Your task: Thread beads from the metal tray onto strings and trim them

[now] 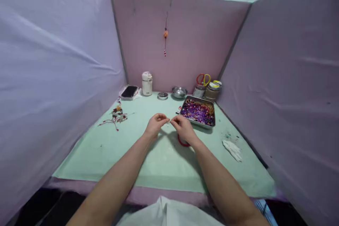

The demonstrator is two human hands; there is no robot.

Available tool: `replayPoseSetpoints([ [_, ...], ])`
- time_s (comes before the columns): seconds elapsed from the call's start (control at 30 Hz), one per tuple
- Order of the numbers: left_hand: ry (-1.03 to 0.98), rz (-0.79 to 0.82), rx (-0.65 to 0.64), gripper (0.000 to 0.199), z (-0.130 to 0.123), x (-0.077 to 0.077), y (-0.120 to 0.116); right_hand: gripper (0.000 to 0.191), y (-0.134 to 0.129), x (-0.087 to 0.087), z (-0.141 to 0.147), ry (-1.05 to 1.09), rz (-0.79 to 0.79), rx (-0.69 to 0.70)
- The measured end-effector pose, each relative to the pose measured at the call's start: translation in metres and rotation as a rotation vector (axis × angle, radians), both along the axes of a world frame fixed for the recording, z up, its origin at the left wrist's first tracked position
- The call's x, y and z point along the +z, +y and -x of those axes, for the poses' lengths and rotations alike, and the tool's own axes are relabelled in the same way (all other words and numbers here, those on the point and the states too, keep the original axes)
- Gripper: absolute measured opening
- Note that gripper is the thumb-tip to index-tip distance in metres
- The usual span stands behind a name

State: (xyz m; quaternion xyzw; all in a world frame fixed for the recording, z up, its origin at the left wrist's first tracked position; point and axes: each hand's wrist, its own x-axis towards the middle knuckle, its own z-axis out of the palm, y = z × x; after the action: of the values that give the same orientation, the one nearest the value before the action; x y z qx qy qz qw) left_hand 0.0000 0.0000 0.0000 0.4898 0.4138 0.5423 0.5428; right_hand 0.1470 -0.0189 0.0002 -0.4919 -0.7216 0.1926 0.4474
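Note:
Over the middle of the table, my left hand (pixel 156 125) and my right hand (pixel 183 127) are held up with their fingertips nearly meeting. Each hand is closed in a pinch of thumb and forefinger. A tiny pale thing (pixel 168 122) shows at the fingertips, too small to name. Below my right hand lies a red curved loop (pixel 182 142), partly hidden by the hand and wrist. Just beyond that hand is a metal tray (pixel 203 125) of purple, red and amber beads (pixel 197 110).
Along the back stand a white flask (pixel 147 83), a small round dish (pixel 162 95), a steel bowl (pixel 179 92), jars (pixel 212 91) and red-and-yellow-handled scissors (pixel 203 79). Strung bead pieces (pixel 118 114) and a phone (pixel 129 91) are left, white gloves (pixel 232 150) right. A beaded pendant (pixel 165 34) hangs behind.

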Motion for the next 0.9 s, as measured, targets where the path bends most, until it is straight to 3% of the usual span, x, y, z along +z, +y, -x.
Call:
replayPoseSetpoints([
  [0.3, 0.115, -0.221, -0.016, 0.027, 0.002, -0.003, -0.002, 0.018, 0.002, 0.003, -0.003, 0.104, 0.037, -0.018],
  [0.53, 0.189, -0.297, 0.010, 0.024, 0.003, -0.004, -0.002, 0.018, 0.004, 0.002, -0.001, 0.167, 0.106, -0.004],
  [0.9, 0.349, -0.439, 0.034, 0.011, 0.004, 0.000, -0.012, 0.022, -0.002, 0.010, 0.000, 0.460, 0.424, 0.125],
])
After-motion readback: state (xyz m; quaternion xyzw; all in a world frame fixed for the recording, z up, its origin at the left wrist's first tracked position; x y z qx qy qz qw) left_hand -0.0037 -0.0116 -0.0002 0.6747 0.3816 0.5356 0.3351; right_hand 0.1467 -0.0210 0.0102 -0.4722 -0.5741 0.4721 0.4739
